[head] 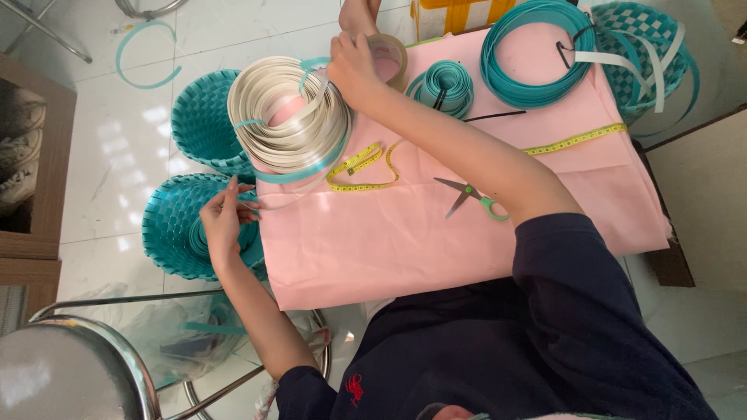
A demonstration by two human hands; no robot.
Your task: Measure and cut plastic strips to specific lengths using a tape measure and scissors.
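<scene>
The coil of cream strapping (289, 124) sits on the far left corner of the pink cloth (405, 241), overhanging its left edge, with a teal band wound round its near side. Your right hand (352, 68) rests on the coil's far rim, fingers bent over it beside a roll of brown tape (391, 56); whether they pinch a strand you cannot tell from here. Your left hand (223, 220) hangs off the cloth's left edge, fingertips pinched on a thin pale strip above the near teal woven basket (175, 229). A second teal basket (206, 120) stands just beyond it on the glossy white tiled floor. Near the coil a yellow tape measure (359, 167) loops across the cloth; green-handled scissors (471, 196) lie open beside your right forearm. Further right lie a small teal coil (445, 85) and a large flat teal coil (537, 50). The near middle of the cloth is smooth and bare.
</scene>
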